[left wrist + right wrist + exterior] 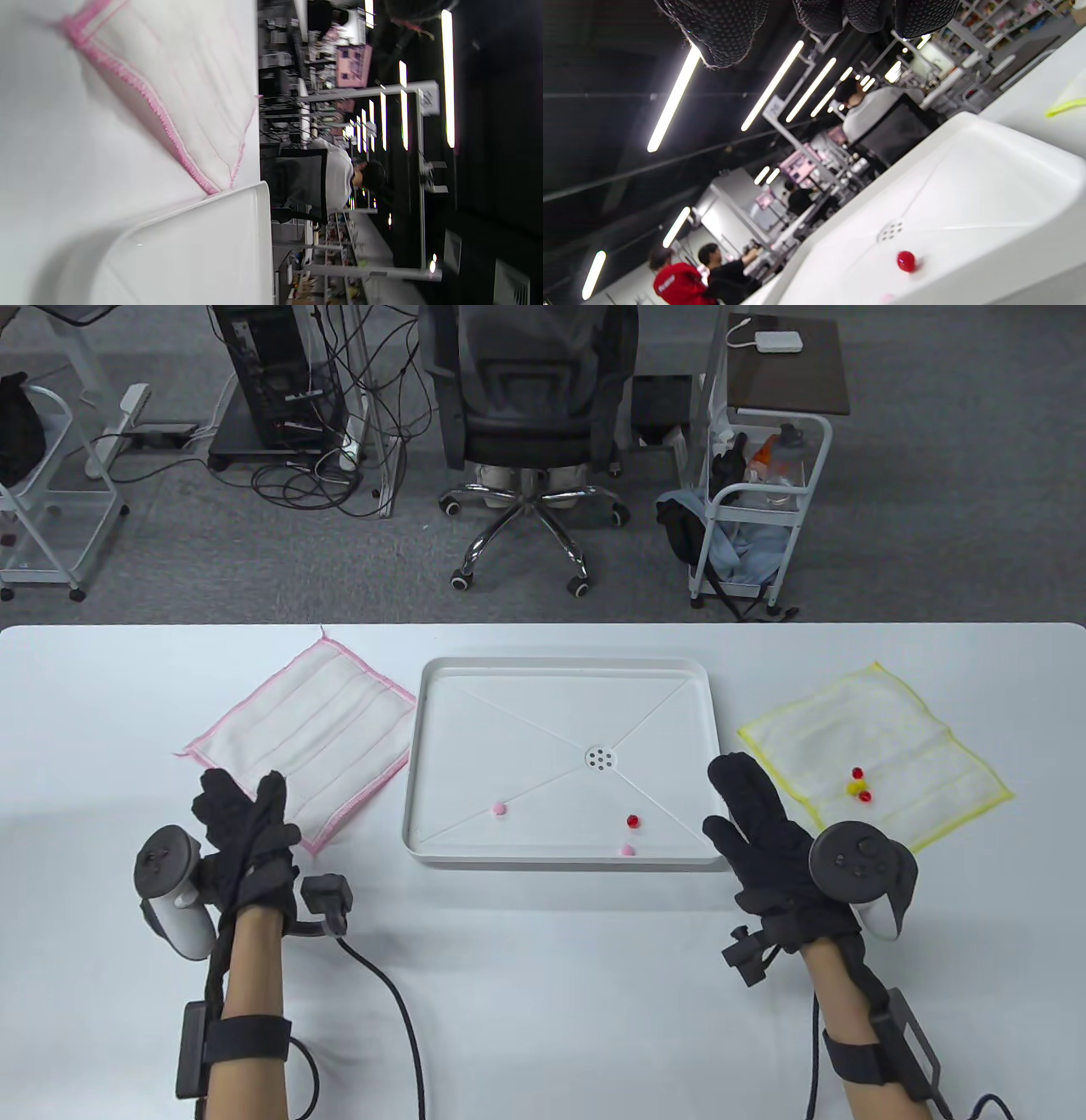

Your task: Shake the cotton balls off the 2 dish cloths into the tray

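A white tray [704, 687] lies mid-table with a red ball [631, 820] and two pink balls [501, 809] inside. Left of it lies a pink-edged cloth [314, 729] with nothing on it; its hem and the tray corner [237, 199] fill the left wrist view. Right of the tray, a yellow-edged cloth [891, 746] carries a small cluster of red and yellow balls [859, 787]. My left hand [242, 819] rests with straight fingers over the pink cloth's near corner. Near the tray's right front corner, my right hand [747, 806] hovers, fingers spread. The right wrist view shows the red ball [906, 261] and gloved fingertips [721, 29].
The table's far edge runs just behind the cloths. Beyond it stand an office chair [530, 415], a rolling cart [755, 509] and a computer tower [271, 373]. Cables trail from both wrists over the table's near side.
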`<state>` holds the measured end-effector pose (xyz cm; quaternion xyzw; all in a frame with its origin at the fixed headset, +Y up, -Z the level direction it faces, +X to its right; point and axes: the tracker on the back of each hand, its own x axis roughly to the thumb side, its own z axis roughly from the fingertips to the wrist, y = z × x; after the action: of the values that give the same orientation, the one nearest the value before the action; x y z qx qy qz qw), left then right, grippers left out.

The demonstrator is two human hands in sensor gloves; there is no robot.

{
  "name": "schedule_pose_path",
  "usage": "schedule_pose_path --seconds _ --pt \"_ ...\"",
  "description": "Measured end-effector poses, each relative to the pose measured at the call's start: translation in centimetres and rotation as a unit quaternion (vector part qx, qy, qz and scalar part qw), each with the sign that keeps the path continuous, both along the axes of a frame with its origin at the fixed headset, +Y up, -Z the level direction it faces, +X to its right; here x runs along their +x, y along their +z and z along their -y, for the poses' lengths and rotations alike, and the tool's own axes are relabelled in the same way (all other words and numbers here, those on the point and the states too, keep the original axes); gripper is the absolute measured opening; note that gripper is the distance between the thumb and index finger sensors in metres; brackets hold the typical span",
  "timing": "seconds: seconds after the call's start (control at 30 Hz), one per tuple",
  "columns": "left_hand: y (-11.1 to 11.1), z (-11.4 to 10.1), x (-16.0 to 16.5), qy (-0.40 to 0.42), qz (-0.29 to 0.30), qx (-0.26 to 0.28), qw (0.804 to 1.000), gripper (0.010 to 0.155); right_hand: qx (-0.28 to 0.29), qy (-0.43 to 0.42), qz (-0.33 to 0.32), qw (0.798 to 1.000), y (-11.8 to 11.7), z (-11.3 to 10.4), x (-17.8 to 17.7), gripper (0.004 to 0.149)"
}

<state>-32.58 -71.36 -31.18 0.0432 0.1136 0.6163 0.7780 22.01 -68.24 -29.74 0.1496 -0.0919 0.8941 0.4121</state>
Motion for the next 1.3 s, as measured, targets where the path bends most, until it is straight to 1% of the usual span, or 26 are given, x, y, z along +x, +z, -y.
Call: schedule_pose_path --seconds 0.03,0.07,0.13,0.17,0.2,0.27,0.33,0.37,0.4,0.43,0.47,0.53,0.57,0.6,0.67,0.7,0.77,0.8,0.83,0.9,0.93,1.0,1.07,1.1,1.2,1.3 --pt "0.3 -0.7 1.1 -0.053 0.024 0.011 0.998 0.082 0.000 0.015 -0.002 1.000 0.1 0.1 -0.1 0.060" --pt "0.6 -1.3 2.1 -0.086 0.042 0.016 0.995 0.082 -0.001 0.027 -0.003 1.000 0.3 0.2 -0.2 0.061" --pt "1.6 -2.5 5.5 -0.175 0.086 0.039 0.980 0.083 -0.008 0.070 -0.008 0.997 0.7 0.5 -0.6 0.064" --pt "2.1 -2.9 6.9 -0.202 0.096 0.050 0.973 0.083 -0.012 0.091 -0.009 0.996 0.9 0.7 -0.7 0.065" --pt "2.7 -3.2 8.5 -0.238 0.115 0.063 0.962 0.083 -0.018 0.118 -0.007 0.993 1.1 0.8 -0.8 0.066" --pt "4.0 -3.4 11.6 -0.320 0.146 0.068 0.934 0.084 -0.030 0.179 0.004 0.983 1.7 1.2 -0.7 0.068" --pt "4.7 -3.3 13.3 -0.377 0.160 0.065 0.910 0.084 -0.040 0.221 0.016 0.974 2.1 1.5 -0.5 0.070" --pt "5.4 -3.0 14.8 -0.439 0.176 0.059 0.879 0.084 -0.051 0.266 0.034 0.962 2.5 1.9 -0.1 0.071" --pt "5.8 -2.6 15.7 -0.477 0.178 0.061 0.859 0.083 -0.057 0.290 0.043 0.954 2.8 2.3 0.1 0.071" --pt "5.9 -2.4 16.1 -0.494 0.184 0.061 0.847 0.083 -0.062 0.303 0.048 0.950 3.1 2.5 0.3 0.072" --pt "6.2 -1.9 16.6 -0.521 0.196 0.050 0.829 0.082 -0.073 0.323 0.059 0.942 3.5 3.1 0.6 0.073" --pt "6.6 -0.9 17.1 -0.553 0.197 0.046 0.808 0.081 -0.098 0.353 0.091 0.926 4.5 4.5 1.2 0.074" --pt "6.7 -0.4 17.3 -0.562 0.199 0.042 0.802 0.081 -0.107 0.365 0.095 0.920 4.7 4.9 1.3 0.074" --pt "6.6 0.2 17.3 -0.575 0.201 0.031 0.792 0.081 -0.125 0.381 0.102 0.910 4.8 5.3 1.5 0.075" --pt "6.2 1.1 17.3 -0.583 0.215 0.005 0.783 0.080 -0.150 0.398 0.113 0.898 4.5 5.4 1.6 0.077" --pt "5.9 1.7 17.4 -0.588 0.225 -0.018 0.777 0.079 -0.153 0.404 0.114 0.895 4.4 5.4 1.5 0.077" --pt "5.6 2.2 17.5 -0.594 0.241 -0.052 0.766 0.078 -0.140 0.418 0.115 0.890 4.5 5.4 1.4 0.077" --pt "5.6 2.4 17.6 -0.596 0.243 -0.055 0.763 0.078 -0.138 0.423 0.116 0.888 4.6 5.5 1.3 0.077" --pt "5.7 2.7 17.7 -0.602 0.247 -0.062 0.757 0.079 -0.140 0.426 0.113 0.887 4.7 5.6 1.2 0.077" --pt "5.7 3.1 17.9 -0.612 0.255 -0.076 0.745 0.080 -0.154 0.415 0.099 0.891 4.5 6.1 0.6 0.079" --pt "5.7 3.3 17.9 -0.613 0.259 -0.078 0.742 0.080 -0.162 0.409 0.090 0.894 4.4 6.3 0.3 0.079" --pt "5.6 3.5 18.1 -0.615 0.266 -0.083 0.738 0.080 -0.181 0.408 0.062 0.893 4.3 7.1 -0.4 0.079" --pt "5.9 3.6 18.1 -0.617 0.271 -0.087 0.734 0.081 -0.193 0.432 0.056 0.879 4.4 7.4 -0.8 0.079" --pt "6.0 3.5 18.1 -0.618 0.269 -0.082 0.734 0.081 -0.188 0.439 0.058 0.877 4.4 7.4 -0.9 0.079" --pt "6.1 3.4 17.9 -0.615 0.264 -0.078 0.738 0.081 -0.176 0.429 0.061 0.884 4.5 7.3 -0.7 0.078" --pt "6.0 3.4 17.9 -0.617 0.259 -0.073 0.740 0.081 -0.179 0.431 0.069 0.882 4.5 7.1 -0.2 0.078"
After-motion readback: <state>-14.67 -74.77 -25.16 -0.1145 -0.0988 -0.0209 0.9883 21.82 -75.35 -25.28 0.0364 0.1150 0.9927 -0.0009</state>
